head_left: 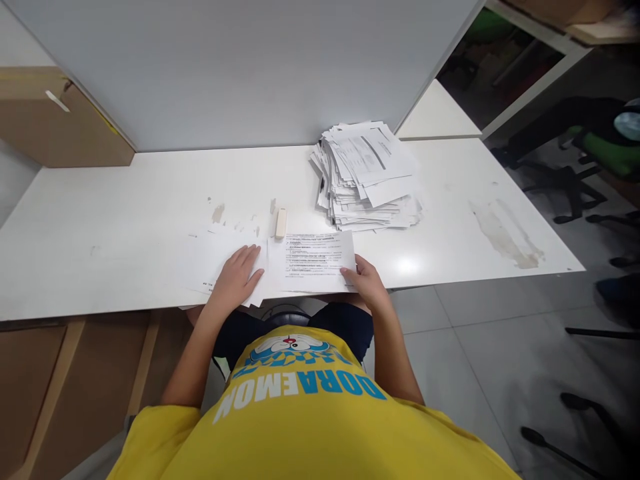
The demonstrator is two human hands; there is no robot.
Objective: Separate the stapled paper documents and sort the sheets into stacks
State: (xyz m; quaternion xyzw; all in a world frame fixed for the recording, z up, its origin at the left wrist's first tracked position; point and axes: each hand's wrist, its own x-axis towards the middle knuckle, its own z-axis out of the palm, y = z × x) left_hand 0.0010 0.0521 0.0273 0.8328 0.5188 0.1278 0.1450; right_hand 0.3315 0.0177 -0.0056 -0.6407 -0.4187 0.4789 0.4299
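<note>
White bench [125, 220] spans view; paper stack [367, 177] far right, well apart from hands. Printed sheet [315, 262] at near edge, long axis left-right. Right hand [367, 281] fingers pinch its right edge; left hand [239, 275] flat, fingers spread on blank sheets [210, 257] just left. Small eraser [281, 223] beyond

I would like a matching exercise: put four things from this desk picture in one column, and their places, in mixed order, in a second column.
Things:
1. small cream-coloured rectangular stapler
2. tall untidy stack of printed white papers
3. left hand
4. right hand

Places:
A. flat on blank white sheets
B. at the printed sheet's right edge
C. far right of desk
D. just beyond the printed sheet

Pairs: 1-D, 2-C, 3-A, 4-B
</note>
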